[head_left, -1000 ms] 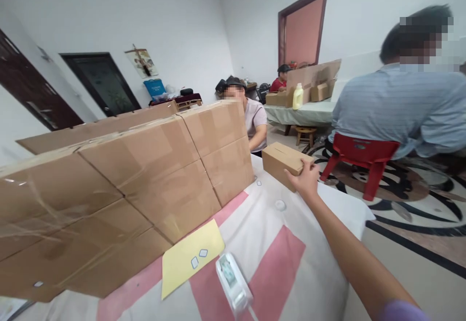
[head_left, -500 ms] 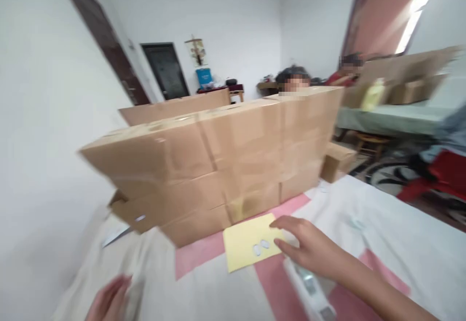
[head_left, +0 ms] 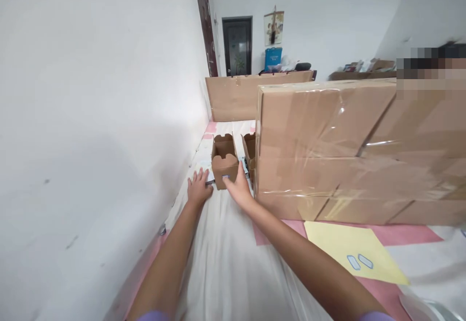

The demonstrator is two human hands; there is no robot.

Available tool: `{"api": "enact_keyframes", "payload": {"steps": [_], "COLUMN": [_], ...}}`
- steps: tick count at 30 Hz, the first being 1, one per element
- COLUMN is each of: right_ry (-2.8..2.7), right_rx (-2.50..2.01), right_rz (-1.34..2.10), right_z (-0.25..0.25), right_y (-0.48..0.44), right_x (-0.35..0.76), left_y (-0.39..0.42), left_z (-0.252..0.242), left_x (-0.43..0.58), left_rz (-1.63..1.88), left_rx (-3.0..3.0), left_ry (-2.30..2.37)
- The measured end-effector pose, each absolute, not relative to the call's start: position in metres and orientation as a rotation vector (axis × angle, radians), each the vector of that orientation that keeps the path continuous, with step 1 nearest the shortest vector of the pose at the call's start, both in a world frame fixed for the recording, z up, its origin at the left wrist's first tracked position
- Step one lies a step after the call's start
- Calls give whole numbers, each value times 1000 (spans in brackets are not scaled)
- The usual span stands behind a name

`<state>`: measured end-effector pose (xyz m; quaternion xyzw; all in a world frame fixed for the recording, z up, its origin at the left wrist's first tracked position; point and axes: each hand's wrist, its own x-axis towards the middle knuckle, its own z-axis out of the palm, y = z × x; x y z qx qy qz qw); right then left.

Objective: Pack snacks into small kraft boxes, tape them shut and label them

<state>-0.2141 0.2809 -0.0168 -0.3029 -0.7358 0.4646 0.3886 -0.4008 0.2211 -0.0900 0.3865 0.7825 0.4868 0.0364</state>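
Beside the white wall, a small open-topped cardboard box (head_left: 224, 168) stands on the cloth-covered table. My right hand (head_left: 240, 188) grips its near right corner, thumb on the front face and fingers along the right side, partly hidden. To the box's left, my left hand (head_left: 199, 190) lies palm down with its fingers spread, near a flat dark-edged item I cannot make out. A second open box (head_left: 250, 148) shows just right of the first, partly behind a cardboard partition. A yellow sheet (head_left: 349, 243) with two small blue-edged white labels (head_left: 358, 261) lies on the table at the right.
The tall taped cardboard partition (head_left: 309, 141) rises close to my right forearm. On the left, the white wall (head_left: 109, 117) borders the table. Another cardboard panel (head_left: 236, 98) stands farther back. A person's head (head_left: 437, 68) shows behind the partition at the right.
The view has swung left. My right hand has left the yellow sheet and reached to the small box; my left hand has stretched forward beside it.
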Motion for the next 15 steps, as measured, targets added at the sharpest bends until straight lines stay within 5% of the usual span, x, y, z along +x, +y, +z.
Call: {"api": "enact_keyframes", "payload": {"steps": [8, 15], "right_ry": [-1772, -1826], "right_rx": [-806, -344], "right_rz": [1381, 1594], "right_z": [-26, 5], "right_y": [310, 275], "right_x": [-242, -219], "left_y": [244, 184], "left_z": [-100, -69], "left_x": [-420, -418], "left_rz": [1872, 2232], "left_rx": [1098, 902], "left_ry": [2211, 1868]}}
